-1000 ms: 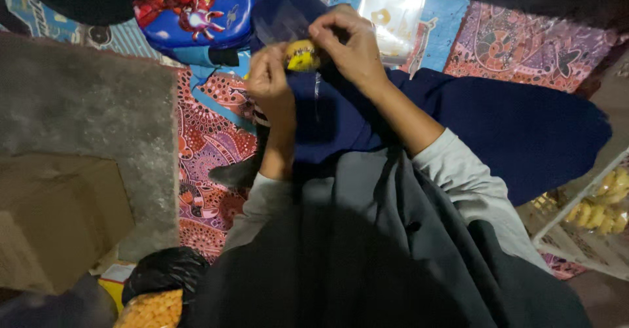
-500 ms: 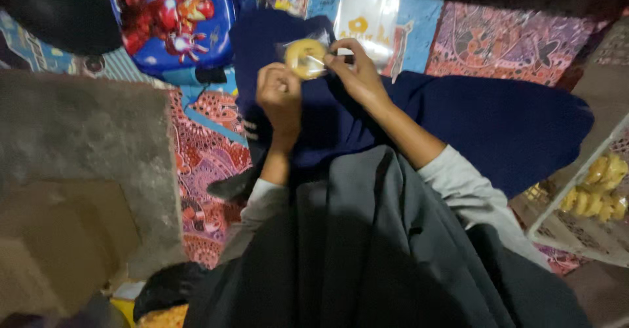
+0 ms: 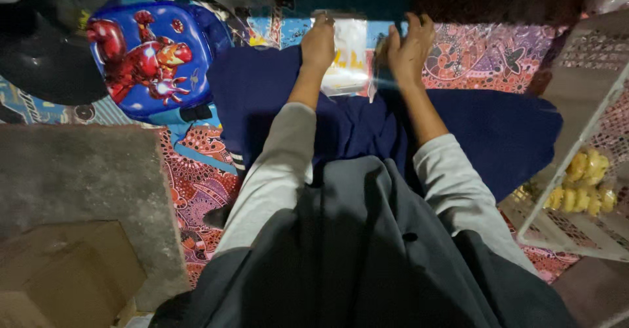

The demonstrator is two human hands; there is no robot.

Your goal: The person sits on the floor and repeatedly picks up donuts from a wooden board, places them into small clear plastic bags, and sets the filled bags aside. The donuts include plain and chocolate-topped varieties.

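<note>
Both arms now stretched far forward; half a second ago the hands were raised together around a small yellow piece. Head view only: left hand [image 3: 319, 40] rests fingers-down on the clear plastic packet [image 3: 347, 56], pressing its left edge onto the patterned mat [image 3: 485, 56]. Right hand [image 3: 409, 46] sits at the packet's right edge, grip looks closed on that edge, though blurred. Packet lies flat at the far middle, just past the dark blue cloth [image 3: 367, 125]. Reads as bagging done, packet being set down. Blue backpack [image 3: 147, 56] far left; white basket [image 3: 590, 190] of yellow pieces right.
</note>
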